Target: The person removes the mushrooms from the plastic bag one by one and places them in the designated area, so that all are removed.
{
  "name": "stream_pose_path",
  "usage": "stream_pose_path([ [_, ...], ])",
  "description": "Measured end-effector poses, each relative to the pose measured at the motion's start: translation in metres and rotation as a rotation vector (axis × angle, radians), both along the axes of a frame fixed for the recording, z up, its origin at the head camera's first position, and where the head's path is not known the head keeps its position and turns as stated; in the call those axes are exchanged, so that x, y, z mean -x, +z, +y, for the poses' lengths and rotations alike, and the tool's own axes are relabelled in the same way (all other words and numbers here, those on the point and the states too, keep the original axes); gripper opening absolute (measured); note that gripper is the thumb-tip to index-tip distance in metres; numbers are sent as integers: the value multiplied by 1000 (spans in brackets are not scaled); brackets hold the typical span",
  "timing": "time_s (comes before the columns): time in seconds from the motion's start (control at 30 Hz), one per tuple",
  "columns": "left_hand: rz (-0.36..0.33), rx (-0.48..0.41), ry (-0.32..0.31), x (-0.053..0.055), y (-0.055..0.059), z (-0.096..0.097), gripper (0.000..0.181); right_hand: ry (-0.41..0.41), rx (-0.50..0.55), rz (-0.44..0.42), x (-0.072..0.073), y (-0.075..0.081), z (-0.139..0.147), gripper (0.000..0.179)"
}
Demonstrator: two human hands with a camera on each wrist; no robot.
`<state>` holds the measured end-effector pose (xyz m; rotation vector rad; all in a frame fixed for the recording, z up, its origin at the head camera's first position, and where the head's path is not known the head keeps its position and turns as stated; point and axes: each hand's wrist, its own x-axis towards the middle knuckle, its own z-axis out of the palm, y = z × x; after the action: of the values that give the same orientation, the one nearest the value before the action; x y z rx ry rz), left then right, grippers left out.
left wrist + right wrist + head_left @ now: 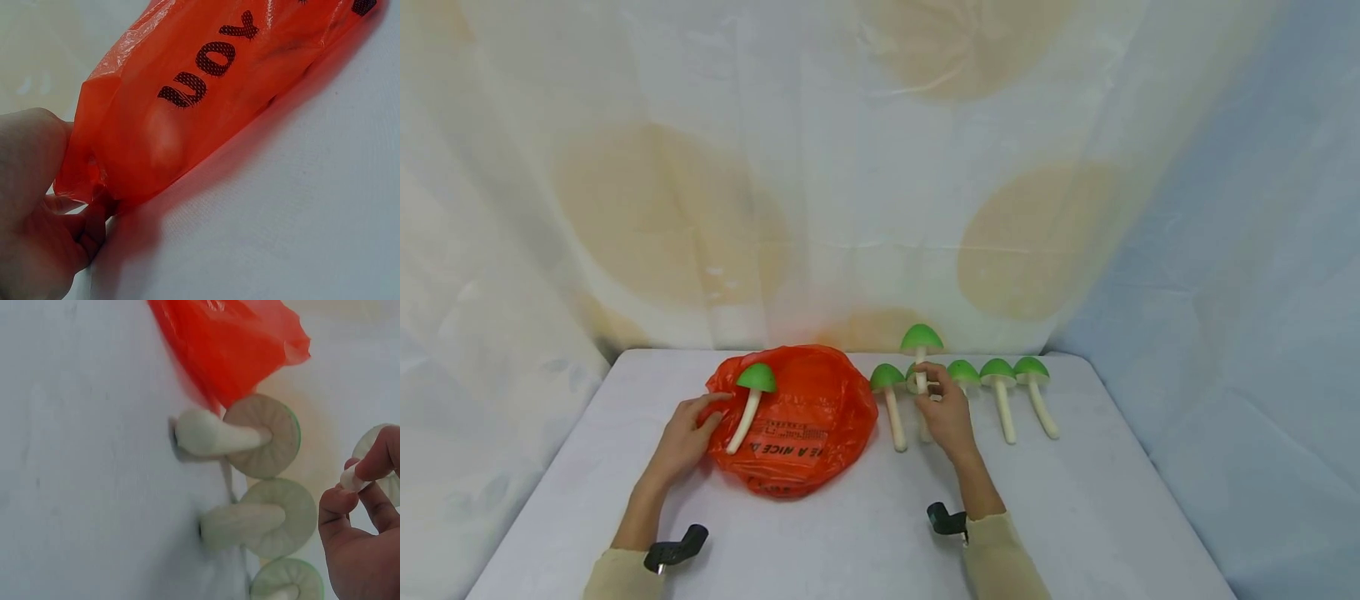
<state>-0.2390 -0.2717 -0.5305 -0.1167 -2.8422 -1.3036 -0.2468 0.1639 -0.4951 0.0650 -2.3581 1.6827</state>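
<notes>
A red plastic bag (838, 417) with black lettering lies spread open on the table. My left hand (683, 435) pinches its left edge; in the left wrist view the fingertips are partly hidden by the red film (144, 137). One toy mushroom (748, 408) with a green cap and pale stem lies in the bag's mouth. Another green-capped mushroom (921, 339) is raised above the table, its stem pinched between the thumb and fingers of my right hand (947, 414). Right of the bag, several like mushrooms stand in a row, the nearest mushroom (892, 404) close beside the bag.
The white table (850, 550) ends at a back edge against a pale curtain (865, 208) with tan circles. Another curtain (1240, 333) hangs along the right side. At the row's right end lies a mushroom (1036, 392).
</notes>
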Motion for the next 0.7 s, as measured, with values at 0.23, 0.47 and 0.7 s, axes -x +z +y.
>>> stream_pose_path([
  [0.23, 2, 1, 1, -1, -3, 0, 37, -20, -34, -22, -3, -2, 21, 49],
  [0.47, 8, 9, 5, -2, 0, 0, 37, -56, -42, -19, -4, -5, 39, 51],
  [0.7, -17, 2, 10, -1, 2, 1, 37, -66, -62, -13, -4, -1, 52, 48],
])
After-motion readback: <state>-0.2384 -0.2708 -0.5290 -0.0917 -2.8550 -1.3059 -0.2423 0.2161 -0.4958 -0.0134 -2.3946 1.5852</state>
